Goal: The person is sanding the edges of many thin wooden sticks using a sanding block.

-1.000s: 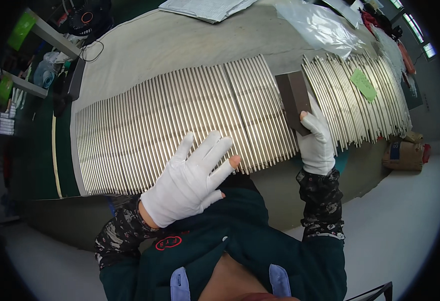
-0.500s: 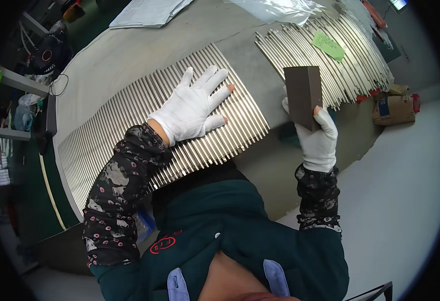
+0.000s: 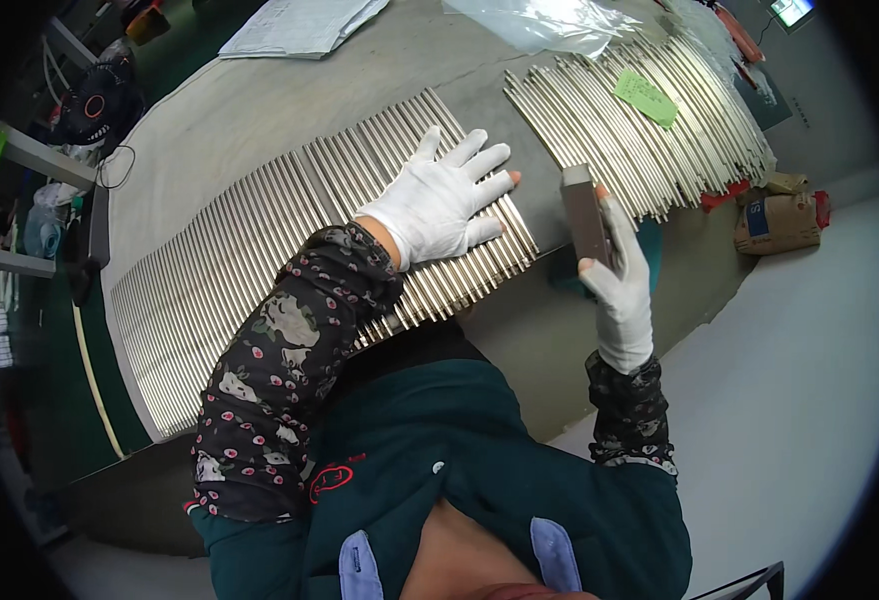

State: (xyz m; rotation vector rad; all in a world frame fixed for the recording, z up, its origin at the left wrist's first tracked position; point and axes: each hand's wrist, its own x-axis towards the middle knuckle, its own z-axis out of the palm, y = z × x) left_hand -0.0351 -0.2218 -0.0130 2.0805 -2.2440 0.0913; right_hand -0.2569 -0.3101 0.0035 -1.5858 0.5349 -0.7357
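My left hand (image 3: pixel 437 208), in a white glove with some fingertips bare, lies with fingers spread on a wide row of thin metal rods (image 3: pixel 234 265). The rods lie side by side on a grey-covered table, and the hand and sleeve hide some of them near the row's right end. To the right, my right hand (image 3: pixel 627 305), gloved in white too, grips a dark brown rectangular block (image 3: pixel 585 220). The block is held upright beside the row's right end, its narrow lighter end at the top. A second, less even batch of metal rods (image 3: pixel 694 150) lies beyond it.
A green paper slip (image 3: pixel 646 98) rests on the second batch. Paper sheets (image 3: pixel 299 25) and clear plastic film (image 3: pixel 544 22) lie at the table's far side. A brown bag (image 3: pixel 779 222) stands off to the right, and a black fan (image 3: pixel 99 105) at the far left.
My left hand has slid right across the rods, and a narrow gap shows in the row to its left. My right hand has turned the block and lowered it slightly.
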